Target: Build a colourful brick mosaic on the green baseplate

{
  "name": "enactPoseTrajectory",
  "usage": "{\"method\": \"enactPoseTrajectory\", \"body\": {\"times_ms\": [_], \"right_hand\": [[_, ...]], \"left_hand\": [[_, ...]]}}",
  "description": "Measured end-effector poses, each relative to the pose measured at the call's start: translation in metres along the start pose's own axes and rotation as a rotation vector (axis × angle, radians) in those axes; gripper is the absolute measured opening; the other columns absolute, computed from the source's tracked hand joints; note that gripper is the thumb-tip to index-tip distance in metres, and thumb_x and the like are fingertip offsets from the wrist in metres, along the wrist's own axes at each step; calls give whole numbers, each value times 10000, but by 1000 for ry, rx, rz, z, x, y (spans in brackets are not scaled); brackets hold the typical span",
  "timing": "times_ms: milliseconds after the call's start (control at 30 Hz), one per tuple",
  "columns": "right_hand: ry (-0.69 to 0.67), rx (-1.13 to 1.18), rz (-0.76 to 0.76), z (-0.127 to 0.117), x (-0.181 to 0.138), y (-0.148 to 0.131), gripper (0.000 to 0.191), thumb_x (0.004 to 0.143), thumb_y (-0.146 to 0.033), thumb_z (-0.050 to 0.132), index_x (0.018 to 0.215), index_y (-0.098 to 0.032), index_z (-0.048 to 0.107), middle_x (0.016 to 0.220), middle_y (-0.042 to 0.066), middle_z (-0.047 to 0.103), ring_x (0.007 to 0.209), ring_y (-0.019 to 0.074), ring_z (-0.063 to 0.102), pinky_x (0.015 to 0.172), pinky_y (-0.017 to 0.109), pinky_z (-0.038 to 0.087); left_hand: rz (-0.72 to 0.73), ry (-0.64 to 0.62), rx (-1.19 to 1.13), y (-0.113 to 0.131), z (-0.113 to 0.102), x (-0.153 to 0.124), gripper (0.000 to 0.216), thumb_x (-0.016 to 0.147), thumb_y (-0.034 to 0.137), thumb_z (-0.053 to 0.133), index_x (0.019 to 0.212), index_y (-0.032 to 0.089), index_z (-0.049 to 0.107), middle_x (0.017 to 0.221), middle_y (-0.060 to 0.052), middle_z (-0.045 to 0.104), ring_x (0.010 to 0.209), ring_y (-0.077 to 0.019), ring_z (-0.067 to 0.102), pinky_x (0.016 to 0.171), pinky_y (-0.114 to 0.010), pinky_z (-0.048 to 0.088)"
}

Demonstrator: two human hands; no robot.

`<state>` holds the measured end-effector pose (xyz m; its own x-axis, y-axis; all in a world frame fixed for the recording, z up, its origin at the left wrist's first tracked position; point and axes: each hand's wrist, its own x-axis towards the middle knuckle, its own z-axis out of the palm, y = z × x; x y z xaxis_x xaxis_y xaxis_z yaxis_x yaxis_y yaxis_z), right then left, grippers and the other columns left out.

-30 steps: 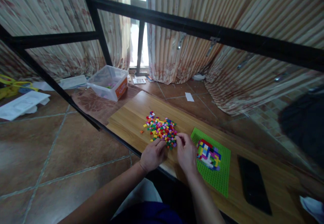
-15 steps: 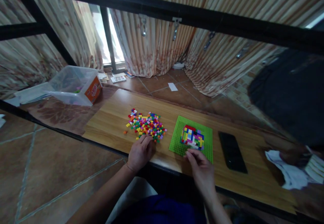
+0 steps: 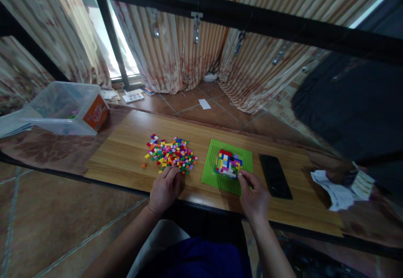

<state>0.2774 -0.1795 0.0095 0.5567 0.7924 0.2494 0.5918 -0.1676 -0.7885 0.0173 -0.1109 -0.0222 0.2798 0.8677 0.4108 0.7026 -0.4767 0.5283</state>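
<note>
A pile of small coloured bricks (image 3: 171, 154) lies on the wooden table (image 3: 126, 152). To its right a green baseplate (image 3: 217, 173) carries a multicoloured brick build (image 3: 228, 163). My left hand (image 3: 164, 189) rests flat on the table at the near edge of the pile, fingers stretched toward it. My right hand (image 3: 253, 194) sits at the near right corner of the build, its fingertips pinched together against it; what they hold is too small to see.
A black phone (image 3: 275, 176) lies right of the baseplate. Crumpled white paper (image 3: 330, 188) sits at the table's right end. A clear plastic bin (image 3: 63, 108) with an orange label stands far left. A black bar (image 3: 220, 14) crosses overhead before striped curtains.
My right hand left the brick pile and moved right to the build on the baseplate. My left hand stayed at the pile. The view swung to the right.
</note>
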Motion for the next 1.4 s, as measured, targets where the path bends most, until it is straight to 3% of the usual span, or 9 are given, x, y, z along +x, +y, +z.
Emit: {"method": "enactPoseTrajectory", "body": {"times_ms": [133,333,633,1033,1400], "right_hand": [[29,-71,-99,4,4,-1,293,858,-441,555,891,-185,693,890,80,712,842,220,653,798,373,496],[90,-112,-234,13,9,7,226,849,-410,587,840,-216,704,948,68,679,948,223,593,880,403,452],[110,-47,-150,19,9,15,254,813,-456,620,825,-225,725,1043,77,614,983,228,559,889,415,431],[65,-173,-258,16,11,13,257,859,-416,568,835,-217,729,1007,87,637,994,240,549,874,424,437],[114,-105,-160,19,10,15,269,814,-420,624,916,-188,713,1032,99,622,994,234,566,898,416,442]], "left_hand": [[3,17,18,-1,1,-1,138,910,201,460,960,198,588,940,-51,655,822,-162,638,740,-268,516],[-4,10,13,-1,1,-1,143,912,210,455,972,205,584,954,-54,657,832,-167,644,744,-270,521],[-13,4,45,0,1,-1,145,913,216,452,968,209,585,953,-52,661,829,-167,642,739,-270,517],[-6,-3,18,0,0,0,153,916,206,443,967,204,587,959,-57,661,838,-166,641,751,-276,519],[-2,0,22,0,1,-1,146,924,221,442,969,209,580,954,-52,656,830,-167,641,749,-274,518]]}}
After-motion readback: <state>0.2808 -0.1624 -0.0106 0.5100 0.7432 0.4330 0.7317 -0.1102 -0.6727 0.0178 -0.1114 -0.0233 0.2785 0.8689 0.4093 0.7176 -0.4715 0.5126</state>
